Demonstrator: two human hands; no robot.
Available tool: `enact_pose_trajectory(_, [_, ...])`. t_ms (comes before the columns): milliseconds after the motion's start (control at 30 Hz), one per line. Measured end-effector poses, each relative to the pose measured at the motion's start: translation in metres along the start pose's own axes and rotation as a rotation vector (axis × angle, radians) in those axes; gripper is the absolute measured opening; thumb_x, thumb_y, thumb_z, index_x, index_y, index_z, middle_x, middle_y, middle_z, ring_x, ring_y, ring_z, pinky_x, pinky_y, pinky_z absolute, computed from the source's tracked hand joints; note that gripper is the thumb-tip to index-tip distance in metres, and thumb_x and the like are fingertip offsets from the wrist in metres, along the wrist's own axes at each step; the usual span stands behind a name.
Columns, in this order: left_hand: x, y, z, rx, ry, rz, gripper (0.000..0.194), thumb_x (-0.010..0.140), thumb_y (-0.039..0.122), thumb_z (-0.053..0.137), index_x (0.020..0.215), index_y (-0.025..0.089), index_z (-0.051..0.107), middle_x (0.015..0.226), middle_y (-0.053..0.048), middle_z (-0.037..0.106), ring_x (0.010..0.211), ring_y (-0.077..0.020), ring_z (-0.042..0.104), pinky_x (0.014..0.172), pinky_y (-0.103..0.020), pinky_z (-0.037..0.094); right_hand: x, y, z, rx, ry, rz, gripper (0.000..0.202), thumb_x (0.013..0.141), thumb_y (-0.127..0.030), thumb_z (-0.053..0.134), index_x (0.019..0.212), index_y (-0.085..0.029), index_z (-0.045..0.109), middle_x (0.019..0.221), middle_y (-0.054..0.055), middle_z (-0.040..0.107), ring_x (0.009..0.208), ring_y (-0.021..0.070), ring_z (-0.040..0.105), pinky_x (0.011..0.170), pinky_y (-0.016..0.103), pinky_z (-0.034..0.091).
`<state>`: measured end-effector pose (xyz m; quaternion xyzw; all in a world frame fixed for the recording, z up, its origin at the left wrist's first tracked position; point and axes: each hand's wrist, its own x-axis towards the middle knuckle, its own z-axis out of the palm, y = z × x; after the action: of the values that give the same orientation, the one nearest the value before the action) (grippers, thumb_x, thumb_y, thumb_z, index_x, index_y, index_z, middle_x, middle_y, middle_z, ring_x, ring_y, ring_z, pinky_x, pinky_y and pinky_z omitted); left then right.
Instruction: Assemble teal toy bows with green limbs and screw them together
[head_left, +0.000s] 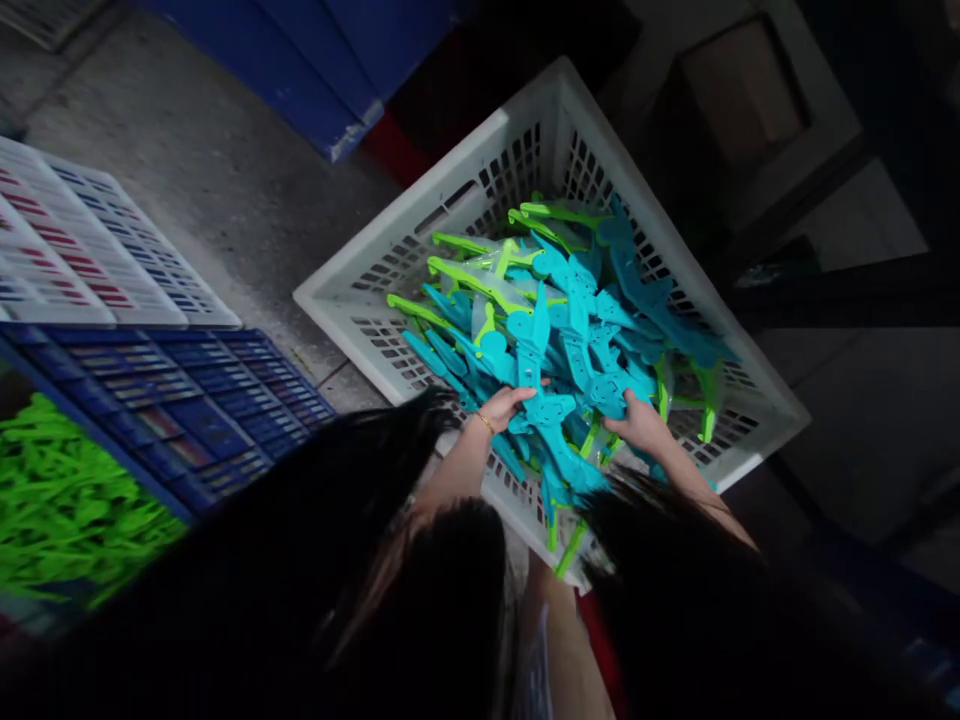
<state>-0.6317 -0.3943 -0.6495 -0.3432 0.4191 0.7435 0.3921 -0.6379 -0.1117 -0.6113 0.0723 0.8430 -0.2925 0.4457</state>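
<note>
My left hand [501, 409]: thumb and fingers pinching blue plastic piece [530, 350] | My right hand [645, 428]: fingers against another blue piece [604, 390], whether gripped I cannot tell | Both pieces: inside white basket [555, 130]

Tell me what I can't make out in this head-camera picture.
All in the head view:
White basket floor: mostly hidden under turquoise pieces and lime-green pieces.
Left hand: some fingers hidden behind a turquoise piece.
Basket's near rim: partly covered by dark hair.
Bright green pieces, lower left: cut off by the left edge, blurred together.
Brown rectangle, upper right: too dim to identify.
</note>
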Motion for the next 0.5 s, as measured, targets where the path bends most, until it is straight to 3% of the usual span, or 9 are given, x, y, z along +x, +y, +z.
enact_pose_trajectory(67, [0.0, -0.002, -0.002, -0.028, 0.031, 0.006, 0.044, 0.068, 0.038, 0.078, 0.102, 0.011, 0.068, 0.1, -0.011, 0.071, 0.101, -0.028, 0.065, 0.092, -0.044, 0.051, 0.013, -0.004, -0.005, -0.049, 0.003, -0.037, 0.05, 0.069, -0.045, 0.065, 0.107, -0.015, 0.054, 0.091, 0.011, 0.064, 0.091, 0.0312, 0.061, 0.08, 0.041, 0.046])
enact_pose_trajectory(200, [-0.004, -0.012, -0.006, -0.072, 0.134, 0.044, 0.056, 0.051, 0.036, 0.085, 0.099, 0.012, 0.071, 0.095, -0.011, 0.074, 0.106, -0.033, 0.063, 0.097, -0.045, 0.048, 0.056, -0.018, -0.013, -0.058, -0.003, -0.157, 0.059, 0.071, -0.044, 0.066, 0.123, -0.019, 0.054, 0.134, 0.012, 0.051, 0.127, 0.0313, 0.044, 0.102, 0.042, 0.037])
enact_pose_trajectory(267, [-0.001, -0.017, -0.005, -0.077, 0.175, 0.048, 0.056, 0.048, 0.036, 0.085, 0.097, 0.012, 0.071, 0.093, -0.012, 0.075, 0.106, -0.0335, 0.063, 0.098, -0.045, 0.046, 0.08, -0.027, -0.011, -0.044, -0.035, -0.182, 0.073, 0.07, -0.051, 0.069, 0.134, -0.023, 0.047, 0.143, 0.01, 0.045, 0.133, 0.0318, 0.038, 0.107, 0.044, 0.034])
enact_pose_trajectory(367, [0.009, -0.02, 0.0, -0.069, 0.185, 0.03, 0.054, 0.047, 0.034, 0.087, 0.092, 0.009, 0.071, 0.086, -0.013, 0.074, 0.101, -0.0343, 0.065, 0.096, -0.047, 0.048, 0.108, -0.039, -0.005, -0.015, -0.125, -0.155, 0.106, 0.06, -0.063, 0.074, 0.146, -0.018, 0.031, 0.14, 0.016, 0.047, 0.127, 0.0356, 0.047, 0.103, 0.049, 0.039])
enact_pose_trajectory(433, [0.018, -0.019, 0.002, -0.059, 0.166, 0.015, 0.05, 0.052, 0.035, 0.086, 0.091, 0.007, 0.07, 0.083, -0.013, 0.074, 0.096, -0.0332, 0.066, 0.093, -0.047, 0.049, 0.119, -0.045, 0.001, 0.012, -0.202, -0.152, 0.113, 0.053, -0.063, 0.078, 0.146, -0.015, 0.033, 0.139, 0.018, 0.049, 0.124, 0.035, 0.05, 0.102, 0.046, 0.041])
enact_pose_trajectory(500, [0.026, -0.019, 0.002, -0.046, 0.143, 0.011, 0.043, 0.065, 0.037, 0.081, 0.092, 0.006, 0.068, 0.083, -0.011, 0.073, 0.092, -0.0298, 0.066, 0.089, -0.045, 0.051, 0.126, -0.048, 0.006, 0.043, -0.261, -0.176, 0.105, 0.051, -0.061, 0.079, 0.14, -0.016, 0.044, 0.139, 0.015, 0.05, 0.125, 0.0324, 0.05, 0.105, 0.042, 0.04])
